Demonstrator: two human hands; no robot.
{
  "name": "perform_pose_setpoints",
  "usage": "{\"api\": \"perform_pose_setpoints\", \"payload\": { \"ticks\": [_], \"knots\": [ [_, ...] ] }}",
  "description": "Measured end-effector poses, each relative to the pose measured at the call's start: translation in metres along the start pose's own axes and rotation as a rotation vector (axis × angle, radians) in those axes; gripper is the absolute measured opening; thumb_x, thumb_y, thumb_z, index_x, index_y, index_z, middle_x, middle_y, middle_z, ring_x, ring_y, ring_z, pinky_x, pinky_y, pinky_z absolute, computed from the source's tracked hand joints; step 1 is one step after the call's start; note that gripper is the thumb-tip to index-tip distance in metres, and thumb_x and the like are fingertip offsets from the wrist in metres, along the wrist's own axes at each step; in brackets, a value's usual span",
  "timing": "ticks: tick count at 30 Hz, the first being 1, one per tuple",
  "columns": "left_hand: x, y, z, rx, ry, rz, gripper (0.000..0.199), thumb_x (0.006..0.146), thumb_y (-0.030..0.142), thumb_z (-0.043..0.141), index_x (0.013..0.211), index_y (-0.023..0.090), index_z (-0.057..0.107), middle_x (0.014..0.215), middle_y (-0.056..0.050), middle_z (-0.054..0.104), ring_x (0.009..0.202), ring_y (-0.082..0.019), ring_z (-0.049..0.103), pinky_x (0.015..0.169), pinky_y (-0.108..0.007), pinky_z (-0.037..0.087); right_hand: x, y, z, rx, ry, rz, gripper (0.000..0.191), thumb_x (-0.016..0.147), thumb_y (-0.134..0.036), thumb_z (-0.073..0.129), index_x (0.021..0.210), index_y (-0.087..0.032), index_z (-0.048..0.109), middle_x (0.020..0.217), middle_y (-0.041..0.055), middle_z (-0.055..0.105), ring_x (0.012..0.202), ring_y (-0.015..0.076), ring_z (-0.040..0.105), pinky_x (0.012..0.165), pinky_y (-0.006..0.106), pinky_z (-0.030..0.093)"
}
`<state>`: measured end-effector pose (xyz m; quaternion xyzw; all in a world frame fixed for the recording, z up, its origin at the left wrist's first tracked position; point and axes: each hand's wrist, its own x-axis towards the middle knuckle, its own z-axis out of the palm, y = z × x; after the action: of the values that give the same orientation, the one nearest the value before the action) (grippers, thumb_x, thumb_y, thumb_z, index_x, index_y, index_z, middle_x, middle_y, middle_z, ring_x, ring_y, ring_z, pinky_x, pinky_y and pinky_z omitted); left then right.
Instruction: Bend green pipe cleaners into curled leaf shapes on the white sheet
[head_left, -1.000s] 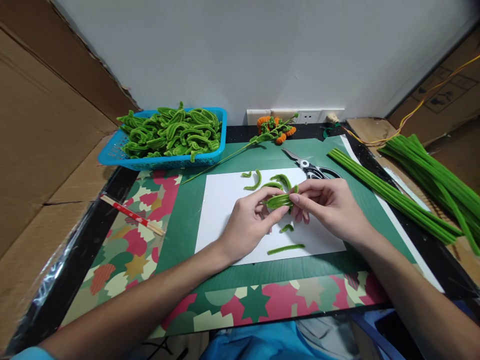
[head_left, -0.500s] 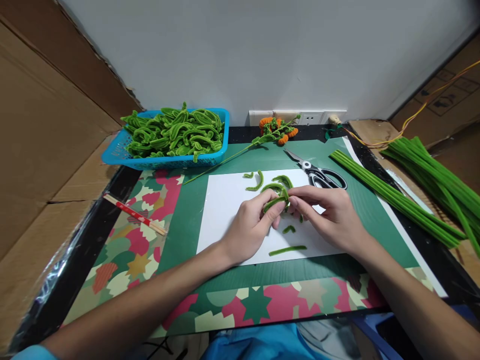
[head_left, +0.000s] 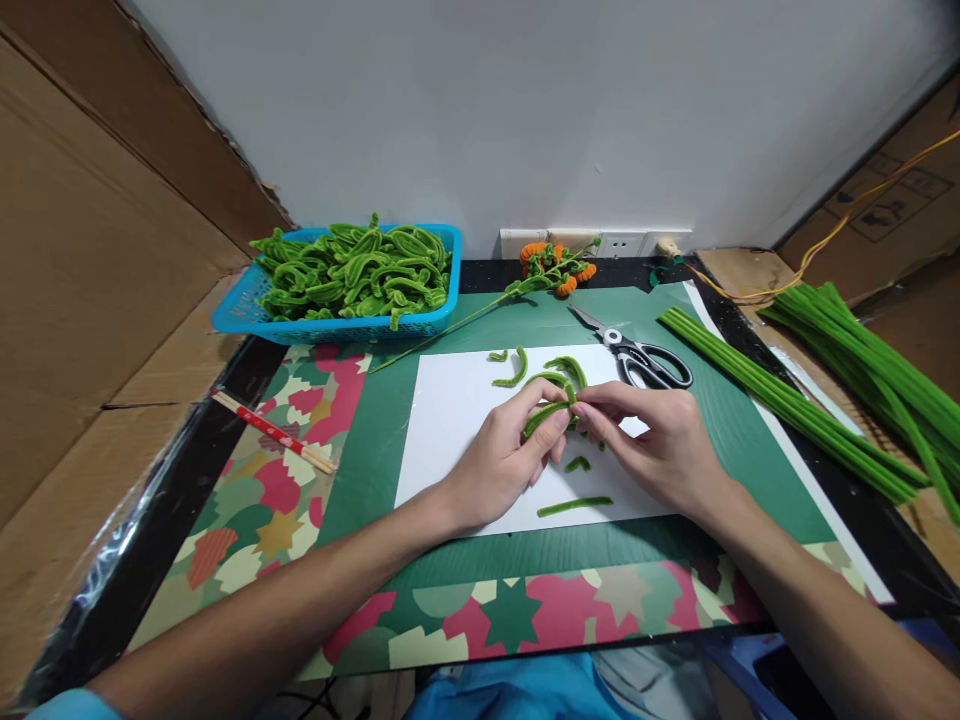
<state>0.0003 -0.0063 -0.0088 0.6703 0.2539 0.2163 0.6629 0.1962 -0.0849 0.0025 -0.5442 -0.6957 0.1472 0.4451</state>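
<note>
Above a white sheet of paper [head_left: 442, 430], my left hand [head_left: 506, 440] pinches a bent green pipe cleaner [head_left: 546, 417] between thumb and fingers. The fingertips of my right hand [head_left: 649, 430] meet it at its right end and pinch there too; they partly hide that end. Several curled pipe cleaner pieces [head_left: 566, 368] lie just behind my hands. A curved piece [head_left: 514, 370] rests to the left of them. In front lie a small bent piece [head_left: 577, 464] and a straight piece [head_left: 574, 506].
Black-handled scissors [head_left: 652, 365] lie behind my right hand. A blue basket [head_left: 337, 330] heaped with green pipe cleaner shapes stands back left. Orange pipe cleaner flowers [head_left: 566, 287] on a green stem lie behind. Long green pipe cleaners [head_left: 787, 400] are at right, wrapped chopsticks [head_left: 274, 430] at left.
Both hands stay close together on the pipe cleaner, with only slight finger movement. The whole view has shifted a little; the loose pieces lie as before.
</note>
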Motion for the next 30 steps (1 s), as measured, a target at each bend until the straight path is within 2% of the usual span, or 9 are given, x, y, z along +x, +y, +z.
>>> {"api": "perform_pose_setpoints", "payload": {
  "ticks": [3,9,19,30],
  "knots": [
    [0.0002,0.0021,-0.0001,-0.05,0.017,0.012,0.026,0.11,0.047,0.058,0.11,0.022,0.055,0.072,0.007,0.056,0.048,-0.005,0.046,0.045,-0.017,0.036,-0.0005,-0.0014,-0.0008,-0.016,-0.013,0.01,0.013,0.104,-0.018,0.064,0.104,-0.017,0.077,0.078,-0.0008,0.077,0.061,0.0101,0.067,0.061,0.021,0.05],
    [0.001,0.006,-0.0011,-0.158,0.044,0.009,0.023,0.109,0.044,0.06,0.105,0.023,0.053,0.071,0.008,0.055,0.045,-0.004,0.044,0.042,-0.016,0.034,0.0013,-0.0032,-0.0011,-0.015,-0.045,0.056,0.016,0.104,-0.021,0.063,0.094,-0.018,0.076,0.075,-0.0004,0.074,0.059,0.0109,0.062,0.057,0.022,0.047],
    [0.0013,0.0017,-0.0007,-0.039,0.038,-0.043,0.032,0.106,0.054,0.062,0.114,0.024,0.053,0.068,0.008,0.055,0.046,-0.006,0.043,0.041,-0.016,0.033,0.0004,-0.0047,-0.0026,0.011,-0.084,0.046,0.019,0.103,-0.022,0.063,0.088,-0.019,0.075,0.071,-0.0017,0.07,0.057,0.0099,0.056,0.057,0.023,0.043],
    [0.0001,0.0057,0.0012,-0.022,0.051,0.008,0.027,0.109,0.048,0.059,0.108,0.022,0.054,0.068,0.007,0.055,0.047,-0.006,0.043,0.048,-0.019,0.036,0.0021,-0.0069,-0.0046,0.055,-0.04,0.072,0.02,0.098,-0.019,0.066,0.08,-0.019,0.074,0.062,-0.0033,0.066,0.052,0.0094,0.054,0.052,0.021,0.043]
  ]
}}
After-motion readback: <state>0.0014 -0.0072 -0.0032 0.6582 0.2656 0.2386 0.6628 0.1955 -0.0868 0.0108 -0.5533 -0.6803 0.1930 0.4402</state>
